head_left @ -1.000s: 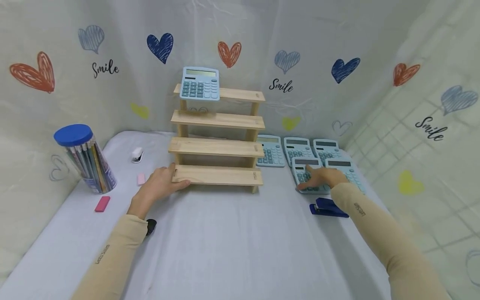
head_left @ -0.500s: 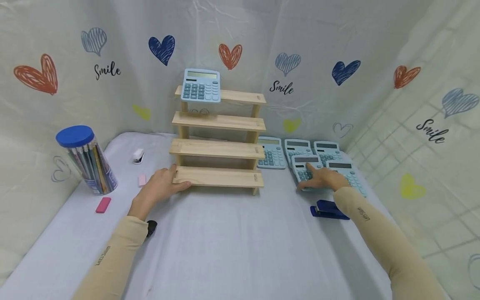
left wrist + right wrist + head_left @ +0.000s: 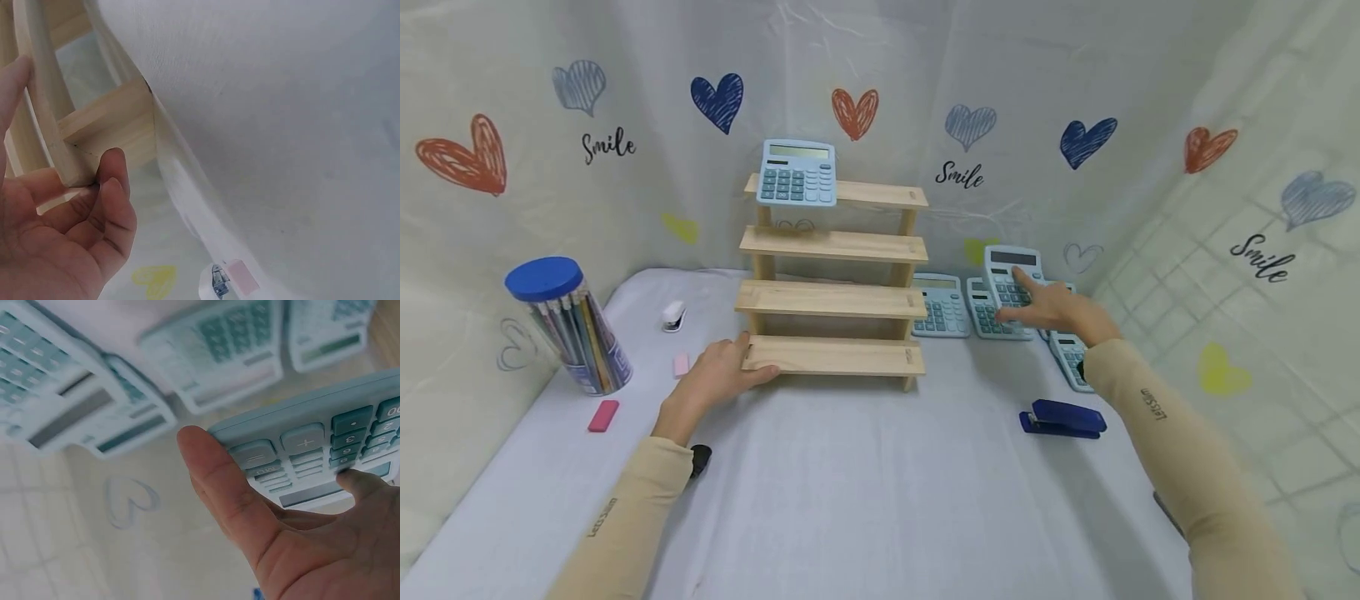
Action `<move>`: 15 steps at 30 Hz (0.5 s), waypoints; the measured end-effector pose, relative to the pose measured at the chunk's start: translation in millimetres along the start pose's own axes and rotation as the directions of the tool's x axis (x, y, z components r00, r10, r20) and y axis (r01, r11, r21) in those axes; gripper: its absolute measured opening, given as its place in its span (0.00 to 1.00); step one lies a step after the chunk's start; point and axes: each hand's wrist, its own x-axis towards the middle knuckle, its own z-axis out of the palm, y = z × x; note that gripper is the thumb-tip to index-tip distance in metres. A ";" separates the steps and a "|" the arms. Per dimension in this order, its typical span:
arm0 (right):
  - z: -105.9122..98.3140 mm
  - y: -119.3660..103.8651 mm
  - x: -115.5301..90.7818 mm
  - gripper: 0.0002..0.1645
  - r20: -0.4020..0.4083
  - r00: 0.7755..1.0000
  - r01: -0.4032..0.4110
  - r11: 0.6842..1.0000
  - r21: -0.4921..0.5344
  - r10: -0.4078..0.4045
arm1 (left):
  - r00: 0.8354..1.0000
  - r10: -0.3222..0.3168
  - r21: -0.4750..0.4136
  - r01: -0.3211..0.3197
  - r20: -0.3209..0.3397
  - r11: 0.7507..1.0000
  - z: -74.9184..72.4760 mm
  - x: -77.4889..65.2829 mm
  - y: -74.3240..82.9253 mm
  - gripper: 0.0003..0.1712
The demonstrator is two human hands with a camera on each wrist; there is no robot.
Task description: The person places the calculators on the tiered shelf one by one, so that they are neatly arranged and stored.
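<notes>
A four-tier wooden display rack (image 3: 835, 356) stands on the cloth. My left hand (image 3: 715, 375) grips the left end of its lowest shelf; in the left wrist view, the fingers (image 3: 115, 215) curl under the shelf end (image 3: 75, 164). My right hand (image 3: 1060, 312) holds a light blue calculator (image 3: 1000, 275) by its sides, raised and tilted above the others. The right wrist view shows the thumb (image 3: 222, 481) at one edge of that calculator (image 3: 306, 445). Another calculator (image 3: 797, 173) leans upright at the left of the top shelf.
More calculators (image 3: 942, 308) lie right of the rack, some partly hidden by my right hand. A blue stapler (image 3: 1062, 419) lies in front of them. At left are a blue-lidded pencil jar (image 3: 576, 325), a small white stapler (image 3: 673, 315), a pink eraser (image 3: 603, 416) and a paler one (image 3: 681, 365).
My right hand has lifted the calculator up and away from the front of the group, uncovering the one behind it. The left hand stays on the bottom shelf.
</notes>
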 end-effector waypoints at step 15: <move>-85.6 -109.9 43.9 0.61 -0.154 0.984 0.082 0.996 -0.023 -0.085 | 1.000 0.008 -0.002 -0.008 -0.008 1.000 -1.7 -0.8 0.4 0.48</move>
